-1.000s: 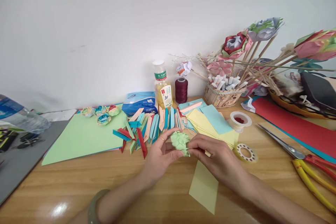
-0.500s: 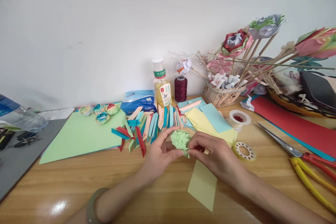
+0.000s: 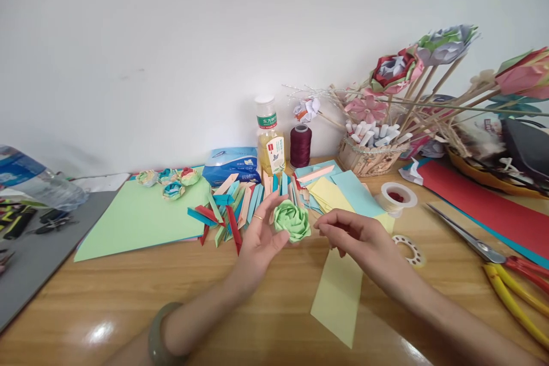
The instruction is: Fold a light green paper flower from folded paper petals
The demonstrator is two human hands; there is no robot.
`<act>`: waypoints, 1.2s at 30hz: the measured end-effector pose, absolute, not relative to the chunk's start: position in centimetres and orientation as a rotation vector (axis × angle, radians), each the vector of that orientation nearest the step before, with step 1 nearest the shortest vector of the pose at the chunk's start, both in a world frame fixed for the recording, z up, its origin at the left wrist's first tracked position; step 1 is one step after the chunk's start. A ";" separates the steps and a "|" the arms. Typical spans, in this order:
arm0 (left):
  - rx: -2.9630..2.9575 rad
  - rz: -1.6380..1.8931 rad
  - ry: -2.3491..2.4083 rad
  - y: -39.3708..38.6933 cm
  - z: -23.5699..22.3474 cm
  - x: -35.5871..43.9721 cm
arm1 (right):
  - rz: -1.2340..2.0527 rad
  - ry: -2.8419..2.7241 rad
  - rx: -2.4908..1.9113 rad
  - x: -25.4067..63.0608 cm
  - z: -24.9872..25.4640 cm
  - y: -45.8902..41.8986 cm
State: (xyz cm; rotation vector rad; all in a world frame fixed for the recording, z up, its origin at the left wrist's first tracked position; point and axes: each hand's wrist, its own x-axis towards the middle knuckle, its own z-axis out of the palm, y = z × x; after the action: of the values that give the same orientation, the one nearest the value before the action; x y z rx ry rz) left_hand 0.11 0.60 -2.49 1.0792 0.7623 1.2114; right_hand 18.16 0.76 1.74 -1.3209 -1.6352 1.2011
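My left hand (image 3: 259, 243) holds a light green folded paper rose (image 3: 292, 221) up by its near side, fingers pinched on it above the wooden table (image 3: 128, 297). A little to the right, my right hand (image 3: 358, 240) hovers apart from the rose, its fingers loosely curled with nothing visible in them. A pale yellow paper strip (image 3: 338, 297) lies flat beneath my right wrist. Folded paper pieces (image 3: 231, 209) in red, teal, green and peach are heaped just beyond my left hand.
A large green sheet (image 3: 141, 217) with small paper roses (image 3: 171, 180) lies left. A tissue pack (image 3: 231, 164), drink bottle (image 3: 269, 137), maroon thread spool (image 3: 301, 146) and basket of paper flowers (image 3: 371, 154) stand at the back. Tape rolls (image 3: 397, 195), scissors (image 3: 472, 237) and yellow pliers (image 3: 512, 291) lie right.
My right hand has let go of the green rose and drawn back to the right. My left hand has turned the rose so that its open face shows.
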 end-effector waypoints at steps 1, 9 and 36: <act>1.088 1.207 0.740 0.6 -2.6 0.1 | 1.307 -1.583 -1.335 18.2 1.8 0.9; 1.130 1.151 0.625 0.5 -2.8 0.2 | 1.365 -1.453 -1.321 17.9 1.8 0.9; 1.243 1.083 0.683 0.2 -2.3 0.2 | 1.175 -1.723 -1.338 18.1 1.5 0.8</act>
State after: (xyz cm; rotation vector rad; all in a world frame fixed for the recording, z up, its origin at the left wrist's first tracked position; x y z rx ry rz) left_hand 0.23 0.25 -2.29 1.2431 0.6834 1.0834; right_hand 18.08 0.80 1.46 -1.3384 -1.7234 1.1751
